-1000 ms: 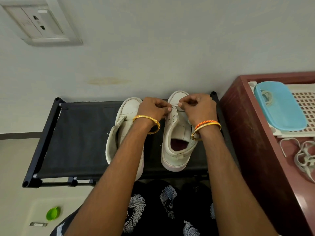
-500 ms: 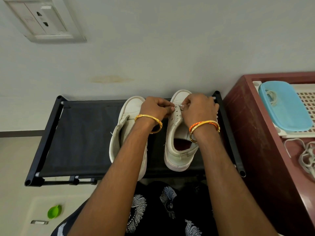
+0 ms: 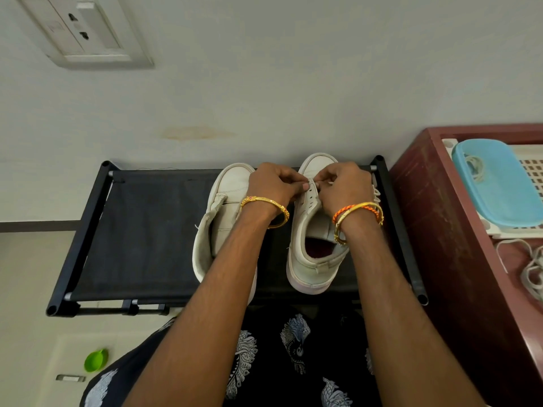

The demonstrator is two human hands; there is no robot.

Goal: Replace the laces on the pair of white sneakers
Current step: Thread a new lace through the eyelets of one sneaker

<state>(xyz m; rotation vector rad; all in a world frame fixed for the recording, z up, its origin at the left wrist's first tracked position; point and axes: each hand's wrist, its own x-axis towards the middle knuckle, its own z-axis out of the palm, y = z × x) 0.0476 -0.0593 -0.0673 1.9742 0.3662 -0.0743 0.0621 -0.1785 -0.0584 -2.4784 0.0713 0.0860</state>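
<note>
Both sneakers sit at the rack's (image 3: 88, 236) right end; left sneaker (image 3: 226, 207) bare of laces. Left hand (image 3: 273, 186) and right hand (image 3: 343, 189) fingers pinch a lace end at the right sneaker's (image 3: 308, 245) front eyelets; lacing barely begun

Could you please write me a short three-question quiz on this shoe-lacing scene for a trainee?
1. True or false: both sneakers stand on the black rack.
2. Which sneaker are the left hand and right hand working on: A) left sneaker, B) right sneaker?
3. Fill in: the loose laces lie on the ___ cabinet.

Key: 1 true; 2 B; 3 red-brown.
</note>
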